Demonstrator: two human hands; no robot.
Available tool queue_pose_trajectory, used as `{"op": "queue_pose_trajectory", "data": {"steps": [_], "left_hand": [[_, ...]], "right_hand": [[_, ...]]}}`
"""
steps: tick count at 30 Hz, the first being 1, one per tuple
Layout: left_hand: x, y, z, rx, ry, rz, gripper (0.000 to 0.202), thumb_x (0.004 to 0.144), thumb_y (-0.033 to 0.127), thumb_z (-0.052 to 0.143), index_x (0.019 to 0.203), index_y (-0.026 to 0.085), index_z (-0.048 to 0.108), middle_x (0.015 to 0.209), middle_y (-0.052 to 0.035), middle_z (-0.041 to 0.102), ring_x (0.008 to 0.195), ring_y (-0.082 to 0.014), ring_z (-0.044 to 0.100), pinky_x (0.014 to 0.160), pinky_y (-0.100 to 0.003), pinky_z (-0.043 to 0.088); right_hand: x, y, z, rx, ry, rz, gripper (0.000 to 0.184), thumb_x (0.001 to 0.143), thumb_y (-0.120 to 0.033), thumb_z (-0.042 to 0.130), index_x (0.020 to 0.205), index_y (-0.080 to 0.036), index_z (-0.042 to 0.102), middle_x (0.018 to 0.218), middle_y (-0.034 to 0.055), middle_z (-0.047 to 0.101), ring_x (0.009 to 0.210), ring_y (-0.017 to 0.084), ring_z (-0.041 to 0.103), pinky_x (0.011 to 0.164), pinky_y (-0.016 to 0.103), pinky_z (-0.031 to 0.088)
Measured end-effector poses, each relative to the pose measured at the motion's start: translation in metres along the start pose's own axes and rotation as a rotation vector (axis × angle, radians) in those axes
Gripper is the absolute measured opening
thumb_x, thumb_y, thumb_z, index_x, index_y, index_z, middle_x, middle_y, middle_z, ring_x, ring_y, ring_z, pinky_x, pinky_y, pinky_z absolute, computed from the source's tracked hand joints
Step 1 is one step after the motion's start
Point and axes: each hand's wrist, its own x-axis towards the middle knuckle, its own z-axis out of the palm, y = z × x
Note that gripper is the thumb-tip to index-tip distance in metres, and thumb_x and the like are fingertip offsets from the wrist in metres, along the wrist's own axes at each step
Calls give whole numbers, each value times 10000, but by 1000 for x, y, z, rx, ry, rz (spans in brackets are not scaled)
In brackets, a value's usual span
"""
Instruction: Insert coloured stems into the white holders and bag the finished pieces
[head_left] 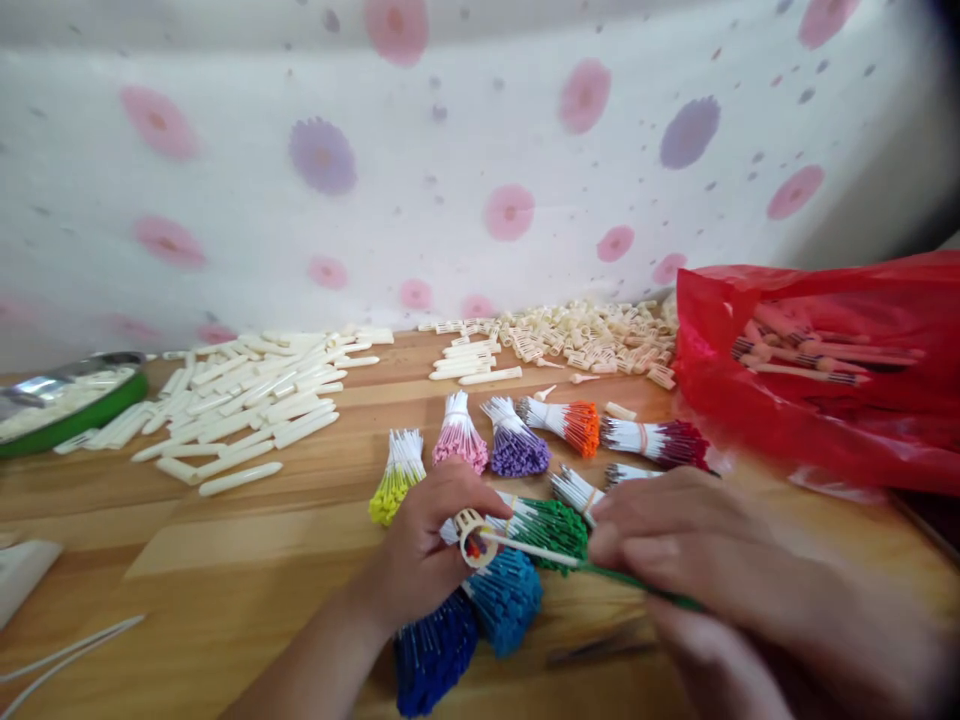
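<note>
My left hand [427, 545] is closed around a short cream slotted plastic tube [480, 548], its open end facing me with small coloured ends inside. Between the fingers of my right hand [697, 560], which is blurred, is a thin white refill with a green end [540, 550]; its white tip is at the tube's mouth. Below and around the hands lie bundled white refills with coloured ends: green [559, 530], light blue [506, 600], dark blue [435, 650], yellow [397, 480], pink [459, 435], purple [517, 440], orange [574, 422] and dark red [664, 440].
A pile of cream pen barrels [247, 390] lies at left beside a green-rimmed bowl [82, 405]. Slotted cream pieces [592, 335] are heaped at the back. A red plastic bag [825, 390] with pens stands right. White cords [75, 645] lie front left. A patterned curtain hangs behind.
</note>
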Motion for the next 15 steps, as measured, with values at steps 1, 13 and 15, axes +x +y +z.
{"op": "queue_pose_trajectory", "data": {"steps": [1, 13, 15], "left_hand": [[0, 0, 0, 11, -12, 1, 239, 843, 418, 570, 833, 201, 668, 723, -31, 608, 724, -172, 558, 694, -301, 432], [3, -3, 1, 14, -8, 34, 206, 845, 381, 580, 819, 194, 661, 698, -17, 598, 698, -158, 548, 695, -292, 418], [3, -2, 1, 24, -17, 28, 184, 849, 358, 577, 819, 196, 657, 705, -15, 598, 707, -160, 548, 695, -292, 415]], "right_hand": [[3, -3, 5, 16, -7, 7, 187, 857, -251, 603, 1044, -263, 591, 791, 33, 721, 778, 198, 703, 767, 293, 587], [4, -3, 2, 49, -106, -45, 332, 770, -104, 671, 1071, -217, 590, 870, 35, 740, 829, 184, 699, 820, 289, 589], [4, -7, 6, 25, -103, -28, 317, 766, -139, 696, 1051, -232, 591, 841, 32, 741, 805, 184, 699, 778, 279, 599]]}}
